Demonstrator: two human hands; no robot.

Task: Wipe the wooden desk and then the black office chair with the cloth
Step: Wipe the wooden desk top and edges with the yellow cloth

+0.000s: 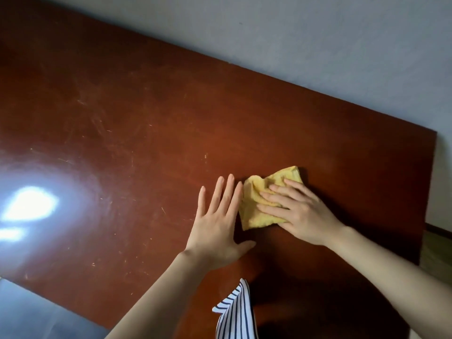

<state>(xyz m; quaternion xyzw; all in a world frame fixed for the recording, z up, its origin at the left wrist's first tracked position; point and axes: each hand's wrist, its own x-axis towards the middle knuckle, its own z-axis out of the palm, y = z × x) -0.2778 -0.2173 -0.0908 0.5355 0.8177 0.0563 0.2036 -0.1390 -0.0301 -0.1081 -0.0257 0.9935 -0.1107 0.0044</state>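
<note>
Head view, looking down on the work surface. The counter [146, 106] is a flat rectangular slab of reddish-brown wood with a smooth, glossy finish; fine pale scratches run across its left half, and a bright white glare [29, 204] reflects off it at the left. Its far edge lies against a plain, matte, pale grey wall [318, 33], and its square right corner stands out clearly.

The cloth [254, 216] is yellow, soft and nappy like towelling, crumpled into an irregular folded wad. It lies on the counter right of centre, toward the near edge.

The right hand [300, 214] rests palm down on the cloth, with its fingers [271, 207] straight, spread apart and pressing the fabric flat. The left hand [215, 223] lies palm down on bare wood just beside the cloth's left edge, fingers straight and held close together, thumb out to the side; it holds nothing. Both forearms are bare.

A fold of white fabric with dark stripes [234, 311] hangs into view at the bottom centre. Past the counter's right end a strip of floor [437, 255] shows below a dark skirting line.
</note>
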